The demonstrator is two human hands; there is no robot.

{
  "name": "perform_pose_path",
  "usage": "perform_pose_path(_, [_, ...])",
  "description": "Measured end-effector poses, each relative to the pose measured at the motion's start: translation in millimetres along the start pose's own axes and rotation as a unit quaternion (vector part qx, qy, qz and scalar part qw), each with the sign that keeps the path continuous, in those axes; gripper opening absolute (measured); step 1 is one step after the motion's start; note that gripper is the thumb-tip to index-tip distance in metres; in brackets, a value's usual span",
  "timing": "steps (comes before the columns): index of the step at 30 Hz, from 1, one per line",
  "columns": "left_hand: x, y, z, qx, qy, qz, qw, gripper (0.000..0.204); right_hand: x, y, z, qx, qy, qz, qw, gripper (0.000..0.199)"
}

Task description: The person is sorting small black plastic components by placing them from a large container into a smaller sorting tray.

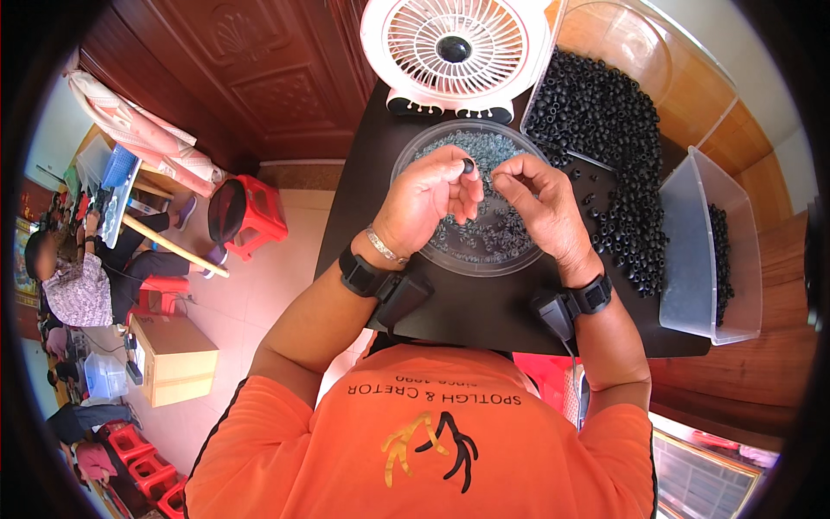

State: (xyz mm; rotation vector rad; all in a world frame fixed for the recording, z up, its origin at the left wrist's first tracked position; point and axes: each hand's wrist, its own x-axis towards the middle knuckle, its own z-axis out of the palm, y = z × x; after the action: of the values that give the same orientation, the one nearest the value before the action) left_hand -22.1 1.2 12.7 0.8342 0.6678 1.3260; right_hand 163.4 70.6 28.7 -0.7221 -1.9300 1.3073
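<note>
Black bead (469, 165) is pinched in the left hand (430, 195) above the round tub (484, 271); whether the right hand (543, 203) grips anything, I can't tell. Single-bead handling seems underway; the next move needs precision.

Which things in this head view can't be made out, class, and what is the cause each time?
All in the head view:
Fan: top cut off by the upper edge.
Bowl: inside partly hidden behind the left hand and right hand.
Right hand: anything between its fingertips is too small to tell.
Seated person at far left: whatever they handle is too small and distant.
</note>
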Motion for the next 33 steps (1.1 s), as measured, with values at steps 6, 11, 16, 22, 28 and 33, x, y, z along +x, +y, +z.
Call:
perform_pose_path(6, [-1,2,9,0.04,0.018,0.013,0.999,0.021,1,2,2,0.044,-0.005,-0.002,0.999,0.009])
perform_pose_path(11, [-1,1,7,0.053,0.021,0.008,0.998,0.022,0,-6,3,0.013,0.0,-0.017,1.0,0.006])
perform_pose_path(16, [0,1,9,0.125,0.003,-0.058,0.99,0.021,-1,-13,0,-0.092,0.039,-0.099,0.99,0.004])
perform_pose_path(22, [2,-5,11,0.199,0.013,-0.032,0.979,0.02,0,-17,-5,-0.241,0.038,-0.22,0.945,0.008])
perform_pose_path(28, [-4,-4,10,0.21,0.012,-0.019,0.977,0.023,-1,-18,-2,-0.268,0.022,-0.238,0.933,0.006])
perform_pose_path(33, [-3,-7,7,0.137,0.029,-0.013,0.99,0.023,-1,-16,5,-0.252,0.026,-0.267,0.93,0.01])
